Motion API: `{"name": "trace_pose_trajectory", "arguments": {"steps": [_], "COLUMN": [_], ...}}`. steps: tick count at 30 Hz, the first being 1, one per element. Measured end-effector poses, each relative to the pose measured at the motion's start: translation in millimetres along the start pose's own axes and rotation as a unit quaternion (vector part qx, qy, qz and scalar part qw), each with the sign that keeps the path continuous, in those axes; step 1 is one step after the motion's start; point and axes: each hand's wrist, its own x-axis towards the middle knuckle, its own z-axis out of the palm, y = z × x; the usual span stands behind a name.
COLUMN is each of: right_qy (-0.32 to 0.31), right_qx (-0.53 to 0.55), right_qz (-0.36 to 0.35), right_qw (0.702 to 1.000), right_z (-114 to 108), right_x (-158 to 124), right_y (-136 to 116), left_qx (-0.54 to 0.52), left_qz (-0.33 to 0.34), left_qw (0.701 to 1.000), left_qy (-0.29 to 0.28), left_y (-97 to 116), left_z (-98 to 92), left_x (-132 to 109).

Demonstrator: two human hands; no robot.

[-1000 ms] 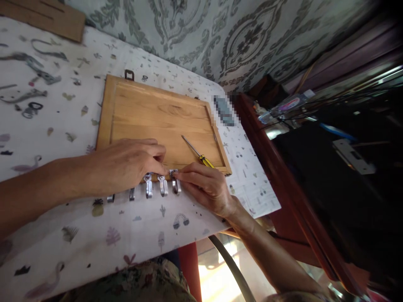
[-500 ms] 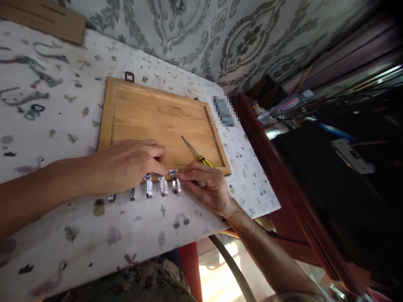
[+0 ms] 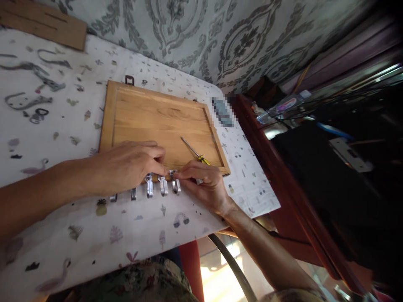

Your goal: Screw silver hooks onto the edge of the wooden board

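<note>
On our cloth-covered table point(image 3: 138, 235) lies a framed wooden board point(image 3: 157, 119); our left hand point(image 3: 135, 161), fingers curled, hides its near-left corner. Our right hand point(image 3: 206, 182), fingertips narrowed, touches the rightmost metal hook point(image 3: 178, 186) at the near edge; we cannot tell what either grips.

Tabletop point(image 3: 138, 235): white covering point(image 3: 64, 126), flamingo and pineapple prints all over, kinda busy
Wooden panel point(image 3: 157, 126): flat on it, recessed middle facing up
Metal bits point(image 3: 50, 82): curvy grey ones scattered left of the panel, pretty blurry
Cardboard point(image 3: 67, 34): slotted piece, past the panel's far left corner
Pixelated slab point(image 3: 223, 111): just right of the panel
</note>
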Motion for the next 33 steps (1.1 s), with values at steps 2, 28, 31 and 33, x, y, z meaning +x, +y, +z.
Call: {"name": "trace_pose_trajectory", "arguments": {"steps": [2, 28, 31, 33], "right_qy": [0.000, -0.053, -0.050, -0.044], "right_qx": [-0.002, -0.009, 0.002, 0.002], "right_qz": [0.008, 0.081, 0.112, 0.119], "right_qw": [1.000, 0.995, 0.993, 0.992], "right_z": [0.9, -8.5, -7.8, -6.6], "right_x": [-0.3, 11.1, 11.0, 10.5], "right_y": [-0.3, -10.3, -11.1, -10.6], "left_qx": [0.001, -0.003, -0.005, -0.006], "left_qz": [-0.004, -0.013, -0.004, 0.000], "left_qw": [1.000, 1.000, 1.000, 1.000], "left_qy": [0.000, 0.013, 0.017, 0.018], "left_y": [0.4, 5.5, 2.1, -0.6], "left_z": [-0.3, -2.8, -0.2, 2.1], "left_x": [0.1, -2.5, -1.8, -1.0]}}
